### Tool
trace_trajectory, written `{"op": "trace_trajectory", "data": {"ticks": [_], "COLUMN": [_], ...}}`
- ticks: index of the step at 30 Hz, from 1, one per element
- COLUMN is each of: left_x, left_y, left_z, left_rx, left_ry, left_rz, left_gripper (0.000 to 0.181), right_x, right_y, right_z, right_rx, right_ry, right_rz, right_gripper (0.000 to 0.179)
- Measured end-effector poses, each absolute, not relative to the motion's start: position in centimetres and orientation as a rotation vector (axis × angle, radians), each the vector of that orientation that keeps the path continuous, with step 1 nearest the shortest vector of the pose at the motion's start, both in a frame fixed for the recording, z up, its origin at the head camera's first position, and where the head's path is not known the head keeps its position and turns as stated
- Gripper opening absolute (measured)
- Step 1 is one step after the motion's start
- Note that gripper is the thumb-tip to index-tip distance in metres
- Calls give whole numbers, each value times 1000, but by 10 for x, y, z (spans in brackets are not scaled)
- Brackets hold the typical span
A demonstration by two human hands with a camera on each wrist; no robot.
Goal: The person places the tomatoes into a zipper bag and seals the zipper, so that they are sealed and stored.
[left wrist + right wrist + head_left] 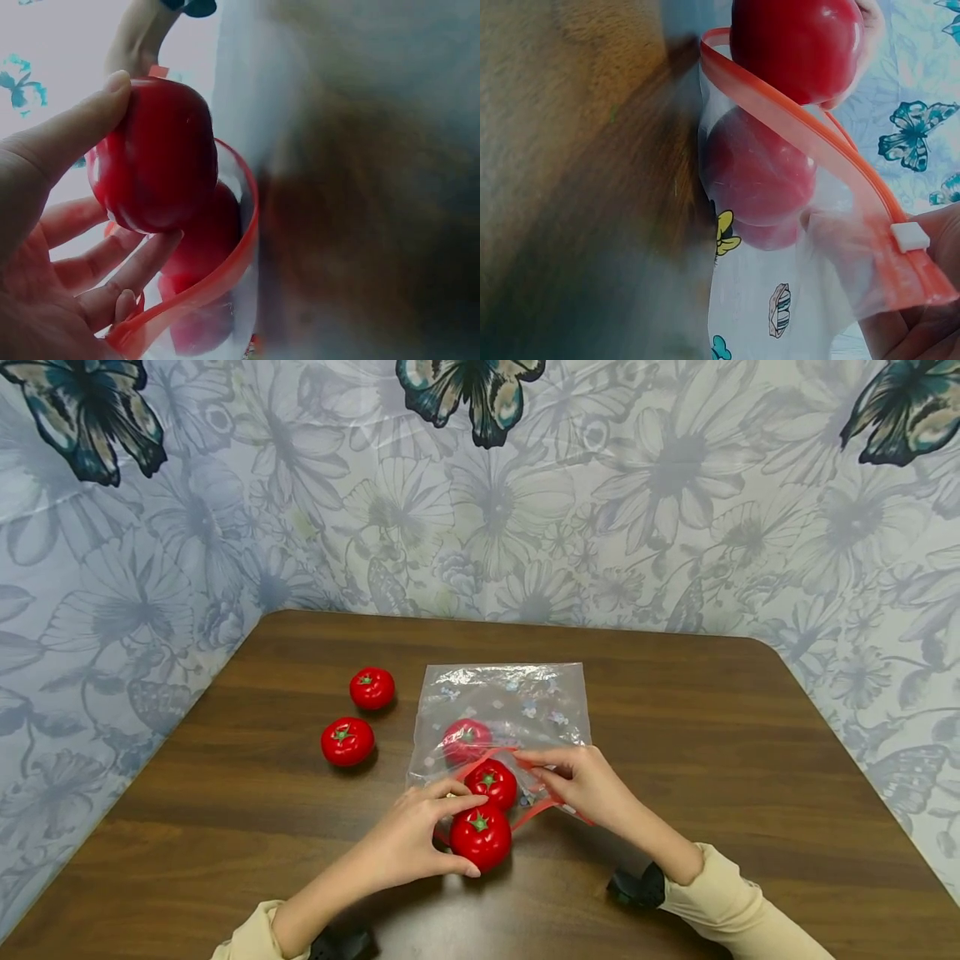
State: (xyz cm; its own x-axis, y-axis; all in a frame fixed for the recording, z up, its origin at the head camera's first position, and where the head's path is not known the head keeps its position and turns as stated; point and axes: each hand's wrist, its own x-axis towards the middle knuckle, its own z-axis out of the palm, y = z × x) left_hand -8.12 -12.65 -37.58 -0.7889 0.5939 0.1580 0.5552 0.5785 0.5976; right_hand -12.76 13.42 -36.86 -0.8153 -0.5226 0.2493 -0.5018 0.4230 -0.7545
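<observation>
A clear zip bag [517,702] with a red-orange rim lies on the table, its mouth open toward me. My left hand [420,831] grips a glossy red tomato [481,837] between thumb and fingers, right at the mouth. In the left wrist view this tomato [161,154] is in front of the red rim [225,274]. Just behind it is a second tomato [492,782] inside the mouth, and a third tomato [467,741] is deeper in the bag. My right hand [588,781] pinches the upper edge of the mouth; a white slider [910,236] sits on the rim beside it.
Two more tomatoes, one nearer [347,742] and one farther [372,688], stand on the wooden table [712,735] left of the bag. A patterned wall with butterfly decorations [472,397] rises behind the table's far edge.
</observation>
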Motion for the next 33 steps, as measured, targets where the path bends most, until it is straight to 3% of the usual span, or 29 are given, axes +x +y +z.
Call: {"op": "trace_trajectory", "data": {"ticks": [33], "left_x": [-83], "left_y": [-123], "left_z": [-386], "left_rx": [1011], "left_ry": [2805], "left_rz": [980], "left_gripper": [65], "right_x": [-123], "right_y": [133], "right_z": [-368], "right_rx": [-1017], "right_ry": [2614], "right_rz": [-1341], "right_gripper": [37]}}
